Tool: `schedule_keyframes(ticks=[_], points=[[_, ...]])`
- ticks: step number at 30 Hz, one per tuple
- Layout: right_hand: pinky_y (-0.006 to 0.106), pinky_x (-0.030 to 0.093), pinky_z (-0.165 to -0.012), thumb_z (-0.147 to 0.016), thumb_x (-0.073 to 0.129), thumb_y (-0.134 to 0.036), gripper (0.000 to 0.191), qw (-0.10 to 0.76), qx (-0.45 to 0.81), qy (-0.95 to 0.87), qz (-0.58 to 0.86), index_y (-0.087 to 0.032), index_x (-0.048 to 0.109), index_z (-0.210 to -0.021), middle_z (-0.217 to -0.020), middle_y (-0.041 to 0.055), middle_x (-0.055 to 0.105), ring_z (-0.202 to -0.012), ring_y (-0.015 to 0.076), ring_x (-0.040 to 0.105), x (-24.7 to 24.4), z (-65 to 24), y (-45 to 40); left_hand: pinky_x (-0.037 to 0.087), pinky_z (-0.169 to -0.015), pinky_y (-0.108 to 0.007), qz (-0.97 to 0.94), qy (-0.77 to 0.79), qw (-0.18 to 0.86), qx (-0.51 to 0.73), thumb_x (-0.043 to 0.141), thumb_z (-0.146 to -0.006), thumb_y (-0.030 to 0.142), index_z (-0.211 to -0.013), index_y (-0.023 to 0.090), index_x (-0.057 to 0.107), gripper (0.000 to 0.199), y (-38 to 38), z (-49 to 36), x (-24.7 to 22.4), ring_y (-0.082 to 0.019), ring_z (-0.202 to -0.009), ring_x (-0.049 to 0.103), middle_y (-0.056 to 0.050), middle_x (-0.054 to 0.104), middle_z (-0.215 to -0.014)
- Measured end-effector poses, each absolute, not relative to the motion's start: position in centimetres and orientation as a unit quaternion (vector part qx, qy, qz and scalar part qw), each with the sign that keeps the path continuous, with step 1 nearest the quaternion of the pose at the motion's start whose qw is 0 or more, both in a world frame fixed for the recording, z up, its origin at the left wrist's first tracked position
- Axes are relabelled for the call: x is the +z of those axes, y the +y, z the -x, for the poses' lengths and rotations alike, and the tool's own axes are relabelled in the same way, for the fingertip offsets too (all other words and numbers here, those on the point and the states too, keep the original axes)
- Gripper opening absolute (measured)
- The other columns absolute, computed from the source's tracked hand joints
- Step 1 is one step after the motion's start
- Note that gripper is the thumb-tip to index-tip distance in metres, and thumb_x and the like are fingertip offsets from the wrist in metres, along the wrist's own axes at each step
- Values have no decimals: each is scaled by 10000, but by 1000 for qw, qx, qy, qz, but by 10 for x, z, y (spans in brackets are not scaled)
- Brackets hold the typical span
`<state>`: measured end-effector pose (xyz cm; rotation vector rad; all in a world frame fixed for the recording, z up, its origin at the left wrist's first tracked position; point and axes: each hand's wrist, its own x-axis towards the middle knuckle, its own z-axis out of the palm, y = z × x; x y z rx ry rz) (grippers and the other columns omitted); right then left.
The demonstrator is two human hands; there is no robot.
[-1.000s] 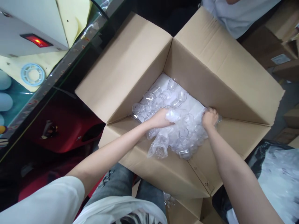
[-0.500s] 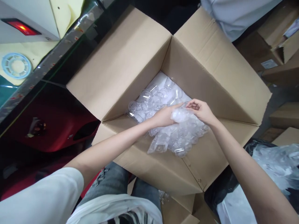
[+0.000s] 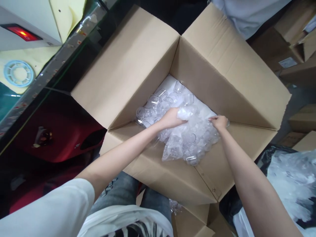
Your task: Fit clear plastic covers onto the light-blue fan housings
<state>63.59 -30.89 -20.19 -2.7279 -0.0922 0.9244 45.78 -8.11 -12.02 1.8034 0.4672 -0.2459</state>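
An open cardboard box (image 3: 197, 70) stands before me, with many small clear plastic pieces (image 3: 154, 102), rounded and cup-like, lying in it on a white bottom sheet. My left hand (image 3: 171, 118) is closed around the gathered top of a crumpled clear plastic bag (image 3: 175, 146), over the middle of the box. More clear pieces show under and through the bag. To the right of the bag, my right hand (image 3: 219, 122) is closed in a pinch, with the rim of one clear plastic piece showing past its knuckles. What lies between its fingertips is mostly hidden.
At the upper left, a machine with a lit red switch (image 3: 23, 33) and a light-blue ring (image 3: 19, 73) sit on a bench. Right of the box, a black-lined bag holds crumpled clear plastic (image 3: 293, 177). Cardboard boxes (image 3: 286, 52) are stacked behind. Another person's pale clothing (image 3: 249, 16) shows beyond.
My right hand has moved right, away from the left hand and the bag's top, to the box's right side. The left hand has shifted slightly left with the bag.
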Motion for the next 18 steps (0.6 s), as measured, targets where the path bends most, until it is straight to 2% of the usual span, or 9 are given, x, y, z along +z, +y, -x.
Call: schedule_keyframes(ticks=[2,4,8,9,11,13,14,16,18], points=[[400,499,-859,-887,606,-328,196,166,316,-47,933,-135,641,-900,-945,39,677,-894,175,640,-196,-633,-303,468,-654,-280,-777,184,591,-115,663,-648,203,-624,145,567,114,-83,-458,-121,-184,-703,611,-14,620,-672],[379,520,-802,-853,640,-313,189,221,324,-71,917,-130,635,-900,-842,25,683,-791,164,654,-184,-627,-291,477,-697,-300,-782,169,589,-115,665,-637,197,-693,145,602,99,-85,-457,-120,-209,-759,630,-29,657,-735],[336,545,-749,-696,744,-338,296,343,377,-143,848,-163,648,-915,-782,27,704,-759,188,678,-151,-601,-262,472,-829,-334,-785,116,599,-109,715,-589,193,-1050,177,612,473,-93,-457,-121,-252,-972,630,-67,674,-1097],[330,547,-761,-659,765,-354,332,362,391,-159,831,-178,654,-918,-829,36,715,-806,199,683,-144,-595,-256,474,-815,-328,-785,105,600,-113,715,-592,197,-1037,179,622,455,-95,-457,-121,-249,-952,637,-62,681,-1082],[321,551,-773,-676,747,-405,360,378,406,-172,814,-202,656,-958,-948,48,716,-893,205,677,-136,-589,-252,477,-731,-312,-788,103,595,-121,683,-629,203,-861,158,661,238,-97,-457,-123,-231,-811,651,-52,707,-891],[316,556,-758,-799,634,-445,325,359,402,-156,828,-195,642,-1008,-997,58,704,-902,189,673,-140,-590,-258,460,-651,-300,-792,131,584,-116,642,-664,201,-682,140,633,64,-95,-457,-124,-209,-681,625,-43,669,-702],[321,557,-747,-858,572,-437,313,335,396,-142,843,-178,634,-1022,-992,62,697,-881,180,672,-145,-593,-263,453,-633,-296,-794,147,580,-109,632,-674,205,-642,138,614,77,-93,-457,-124,-202,-659,612,-42,650,-666],[335,555,-740,-912,534,-388,279,264,387,-113,876,-147,630,-1016,-968,59,681,-847,170,662,-162,-599,-276,455,-639,-292,-795,167,575,-93,638,-679,214,-647,137,601,91,-86,-456,-121,-199,-688,608,-46,646,-695],[357,546,-764,-896,591,-336,233,181,384,-92,901,-135,629,-1008,-982,55,662,-865,175,647,-181,-601,-288,471,-711,-299,-797,171,574,-76,665,-661,216,-727,136,615,115,-80,-457,-117,-211,-805,616,-65,665,-845]])
